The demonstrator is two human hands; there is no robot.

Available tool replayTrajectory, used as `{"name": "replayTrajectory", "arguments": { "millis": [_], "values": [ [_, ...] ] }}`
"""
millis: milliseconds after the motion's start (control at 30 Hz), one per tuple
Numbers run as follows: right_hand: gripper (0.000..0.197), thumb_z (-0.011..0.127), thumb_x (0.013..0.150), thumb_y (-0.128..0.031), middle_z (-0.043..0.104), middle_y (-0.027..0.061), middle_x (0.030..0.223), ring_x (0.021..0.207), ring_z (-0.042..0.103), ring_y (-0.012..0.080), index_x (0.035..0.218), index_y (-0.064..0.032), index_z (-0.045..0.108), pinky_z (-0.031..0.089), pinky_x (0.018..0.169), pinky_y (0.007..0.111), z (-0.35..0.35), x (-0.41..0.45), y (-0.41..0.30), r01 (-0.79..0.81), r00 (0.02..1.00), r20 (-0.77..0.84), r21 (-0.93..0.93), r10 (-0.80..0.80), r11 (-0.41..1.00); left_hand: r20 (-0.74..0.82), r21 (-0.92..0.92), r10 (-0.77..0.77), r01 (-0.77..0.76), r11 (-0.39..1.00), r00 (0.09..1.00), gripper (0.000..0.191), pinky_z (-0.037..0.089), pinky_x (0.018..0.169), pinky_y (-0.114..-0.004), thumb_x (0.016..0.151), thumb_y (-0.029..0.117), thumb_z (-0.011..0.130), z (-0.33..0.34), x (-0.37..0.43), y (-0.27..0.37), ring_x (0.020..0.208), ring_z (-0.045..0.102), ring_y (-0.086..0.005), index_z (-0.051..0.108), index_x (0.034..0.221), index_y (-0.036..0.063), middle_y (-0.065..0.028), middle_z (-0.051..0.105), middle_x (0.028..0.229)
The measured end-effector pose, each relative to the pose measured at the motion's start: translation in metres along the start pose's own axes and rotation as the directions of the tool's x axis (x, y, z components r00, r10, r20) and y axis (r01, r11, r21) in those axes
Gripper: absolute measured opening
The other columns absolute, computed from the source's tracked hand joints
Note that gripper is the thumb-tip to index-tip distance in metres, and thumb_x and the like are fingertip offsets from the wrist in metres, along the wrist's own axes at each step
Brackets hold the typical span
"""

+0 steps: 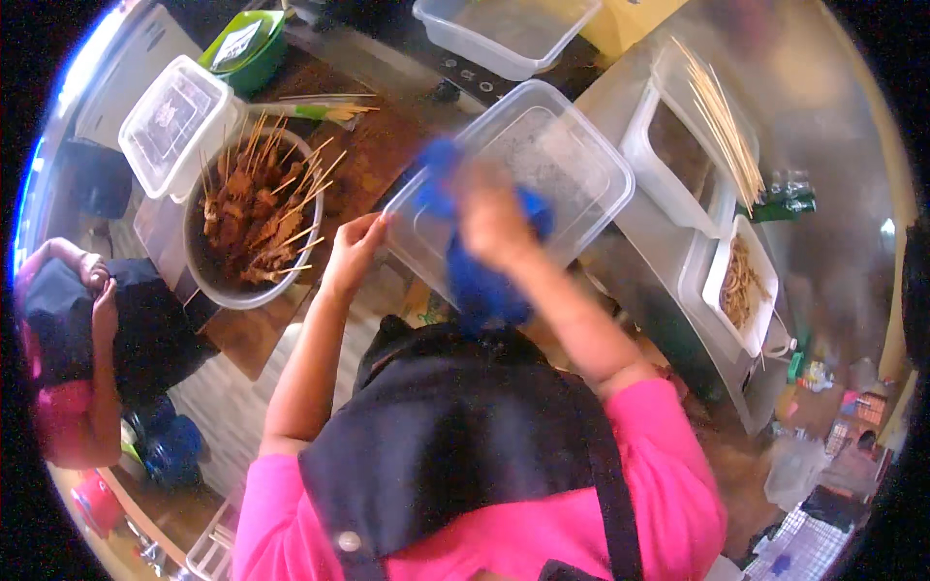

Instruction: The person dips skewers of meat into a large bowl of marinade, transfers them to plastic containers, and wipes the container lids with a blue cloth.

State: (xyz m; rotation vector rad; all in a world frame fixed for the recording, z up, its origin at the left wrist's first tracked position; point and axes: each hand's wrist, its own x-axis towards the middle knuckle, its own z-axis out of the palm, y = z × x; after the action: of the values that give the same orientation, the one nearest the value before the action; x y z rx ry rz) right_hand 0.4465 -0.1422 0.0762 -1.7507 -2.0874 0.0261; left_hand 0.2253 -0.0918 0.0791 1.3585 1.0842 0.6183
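Note:
My left hand [354,250] pinches the near left corner of a clear plastic container lid [581,163], which is held tilted in front of me. In my right hand [494,218], blurred by motion, is a blue cloth [483,283] pressed against or just over the lid. Part of the cloth hangs down below the lid's edge. To the left of my left hand stands a round metal bowl [317,243] filled with skewered, brown-coated meat [251,203]. The skewers' bare stick ends point up and outward.
A lidded white container [174,123] and a green basin [254,72] stand behind the bowl. An open clear container [501,36] is at the far side. On the right counter are a white tub [654,152], bamboo skewers [719,123] and a white tray [759,290]. At left, a person [102,312] stands.

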Motion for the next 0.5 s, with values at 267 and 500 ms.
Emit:
{"name": "replayTrajectory", "arguments": {
  "millis": [267, 500],
  "values": [
    [0.043, 0.042, 0.074, -0.008, 0.039, 0.0264, 0.121, 0.113, 0.035, 0.0409, 0.114, 0.0057, 0.044, 0.024, 0.098, 0.045, 0.006, 0.022, 0.037, -0.208, 0.946, -0.277, -0.127, 0.166, 0.97, 0.079, 0.019, -0.155, 0.154, 0.988, 0.985, 0.046, 0.042, 0.075, -0.029, 0.081, 0.044, 0.049, 0.007, -0.004, 0.013, 0.08, 0.054, -0.015, 0.059, 0.1, 0.0035, -0.0058, 0.061, 0.085],
    [0.04, 0.042, 0.07, 0.002, 0.049, 0.0218, 0.112, 0.107, 0.043, 0.0353, 0.109, 0.0034, 0.049, 0.03, 0.095, 0.039, -0.002, 0.036, 0.037, -0.068, 0.949, -0.302, 0.102, 0.096, 0.992, 0.134, -0.016, -0.17, 0.174, 0.985, 0.976, 0.048, 0.043, 0.073, -0.028, 0.081, 0.043, 0.05, 0.007, -0.028, 0.021, 0.079, 0.053, -0.0146, 0.06, 0.096, -0.0014, -0.0061, 0.061, 0.087]
  ]
}}
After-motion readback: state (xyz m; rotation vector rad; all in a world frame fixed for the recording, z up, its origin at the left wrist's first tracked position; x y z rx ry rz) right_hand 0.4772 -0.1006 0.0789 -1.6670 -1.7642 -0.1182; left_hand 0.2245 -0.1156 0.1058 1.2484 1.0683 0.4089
